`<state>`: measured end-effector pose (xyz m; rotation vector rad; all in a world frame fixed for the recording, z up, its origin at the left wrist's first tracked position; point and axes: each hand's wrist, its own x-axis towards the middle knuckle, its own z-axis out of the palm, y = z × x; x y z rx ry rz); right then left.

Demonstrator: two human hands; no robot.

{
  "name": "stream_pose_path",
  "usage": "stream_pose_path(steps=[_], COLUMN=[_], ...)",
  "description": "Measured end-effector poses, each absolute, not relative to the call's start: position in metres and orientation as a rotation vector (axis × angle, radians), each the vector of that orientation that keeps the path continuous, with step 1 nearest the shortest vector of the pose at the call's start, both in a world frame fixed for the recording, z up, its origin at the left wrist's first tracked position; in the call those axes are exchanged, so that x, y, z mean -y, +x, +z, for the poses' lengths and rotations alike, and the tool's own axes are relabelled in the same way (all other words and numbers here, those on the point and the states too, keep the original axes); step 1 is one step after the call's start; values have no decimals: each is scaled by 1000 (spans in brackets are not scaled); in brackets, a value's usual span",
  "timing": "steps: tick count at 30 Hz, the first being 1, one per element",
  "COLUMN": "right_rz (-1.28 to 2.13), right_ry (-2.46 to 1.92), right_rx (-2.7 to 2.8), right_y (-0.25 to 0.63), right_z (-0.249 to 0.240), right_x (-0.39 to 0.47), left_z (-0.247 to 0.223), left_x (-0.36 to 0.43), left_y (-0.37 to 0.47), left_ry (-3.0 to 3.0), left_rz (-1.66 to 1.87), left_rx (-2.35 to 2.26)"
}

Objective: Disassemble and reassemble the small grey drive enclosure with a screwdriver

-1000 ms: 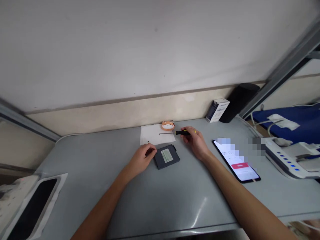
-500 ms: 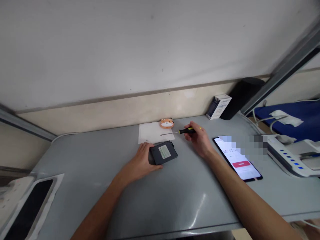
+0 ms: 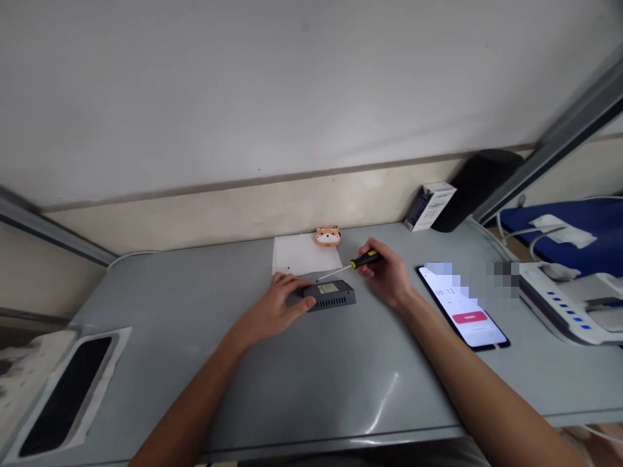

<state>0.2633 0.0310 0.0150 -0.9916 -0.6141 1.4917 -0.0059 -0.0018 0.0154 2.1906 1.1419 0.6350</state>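
My left hand (image 3: 278, 306) grips the left end of a dark grey box (image 3: 335, 295) with a row of vent slots and a pale label on top. The thumb lies along its near side and the fingers are at its far side. My right hand (image 3: 388, 275) is closed around the black and yellow handle of a screwdriver (image 3: 367, 258). Its thin shaft points left, and the tip, with a small dark speck at it, is close to the box's far edge; I cannot tell if they touch. Behind the box lies a white sheet of paper (image 3: 304, 253) with a small dark screw-like speck on it.
An orange animal-face case (image 3: 328, 236) sits on the paper's back right corner. To the right are a lit phone (image 3: 462, 308), a small carton (image 3: 429, 206), a black cylinder (image 3: 479, 188) and a white power strip (image 3: 559, 301). A dark-screened phone (image 3: 68, 395) lies at left.
The box has tipped so its vented side now faces me, and my left hand has shifted its grip with it. The screwdriver now slants down, its tip nearer the box.
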Motion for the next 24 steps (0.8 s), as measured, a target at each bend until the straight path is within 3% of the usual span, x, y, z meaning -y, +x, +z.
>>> stream_pose_path(steps=[14, 24], right_rz=[1366, 1395], right_ry=[-1085, -1090], right_rx=[602, 723], right_y=[252, 247], right_z=[19, 7], right_x=[-29, -27], left_z=[15, 24], left_x=[3, 7], left_y=[6, 6], left_ry=[2081, 2148], left_rz=[696, 1064], left_rx=[-1277, -1195])
